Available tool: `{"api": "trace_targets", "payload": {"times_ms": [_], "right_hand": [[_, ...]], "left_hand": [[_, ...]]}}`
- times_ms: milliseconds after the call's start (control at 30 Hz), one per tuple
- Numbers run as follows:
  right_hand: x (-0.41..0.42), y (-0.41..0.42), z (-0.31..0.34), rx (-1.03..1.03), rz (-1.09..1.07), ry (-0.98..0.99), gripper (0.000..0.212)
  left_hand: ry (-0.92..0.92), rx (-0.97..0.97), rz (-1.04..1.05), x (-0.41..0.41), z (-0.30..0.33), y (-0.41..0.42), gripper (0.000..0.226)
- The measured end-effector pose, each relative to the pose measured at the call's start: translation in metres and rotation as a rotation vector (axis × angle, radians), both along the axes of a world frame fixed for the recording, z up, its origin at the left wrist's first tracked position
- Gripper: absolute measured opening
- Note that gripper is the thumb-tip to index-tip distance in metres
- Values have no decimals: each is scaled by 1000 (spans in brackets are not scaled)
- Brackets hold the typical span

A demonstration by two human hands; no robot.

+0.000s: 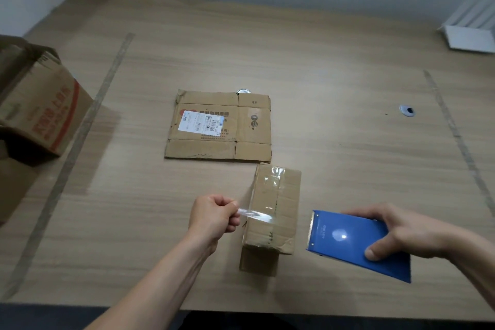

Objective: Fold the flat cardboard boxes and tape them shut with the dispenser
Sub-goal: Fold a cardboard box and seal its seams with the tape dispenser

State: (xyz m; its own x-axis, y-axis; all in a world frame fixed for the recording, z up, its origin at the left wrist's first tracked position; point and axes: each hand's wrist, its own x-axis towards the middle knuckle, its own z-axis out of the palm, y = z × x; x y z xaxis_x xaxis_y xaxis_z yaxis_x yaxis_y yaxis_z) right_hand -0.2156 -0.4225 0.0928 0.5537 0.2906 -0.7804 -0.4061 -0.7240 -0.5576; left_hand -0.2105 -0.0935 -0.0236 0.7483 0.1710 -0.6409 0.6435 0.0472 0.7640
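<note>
**Tape drawn across a folded box, one flat box waiting**

On the desk (pixel 334 67), going left to right: a large open carton (pixel 40 104) sits at the far left edge, not part of my work. My left hand (pixel 214 217) has thumb and curled fingers pinched on the free end of a clear tape strip (pixel 255 215), which runs right onto the top of the small folded box (pixel 278 206) just beside that hand. The box stands near the desk's front edge, its long axis running away from me, leaning slightly right at the far end; a shiny band of tape already lies along its top seam. Behind it, almost touching its far corner, the flat cardboard box (pixel 219 126) lies label up, long side across the desk. My right hand (pixel 401 233) is wrapped around the blue dispenser (pixel 353 244), held just right of the box with its toothed edge pointing left toward it (whether tape joins dispenser and box, I cannot tell).

To do this step well, I judge I should keep the strip taut, lay it squarely down the box's left side, and press it flat so no wrinkles lift.
</note>
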Motion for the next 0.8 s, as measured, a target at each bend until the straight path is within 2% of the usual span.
{"api": "trace_targets", "payload": {"times_ms": [233, 500, 633, 800], "right_hand": [[3, 6, -2, -113, 17, 16, 63], [14, 40, -25, -256, 92, 2, 52], [14, 49, -20, -314, 146, -22, 51], [11, 51, -20, -326, 155, -40, 51]], "left_hand": [[35, 33, -19, -6, -14, -2, 16], [110, 82, -60, -14, -34, -23, 17], [67, 239, -127, -14, -32, -25, 22], [-2, 489, -312, -14, -24, -21, 30]]}}
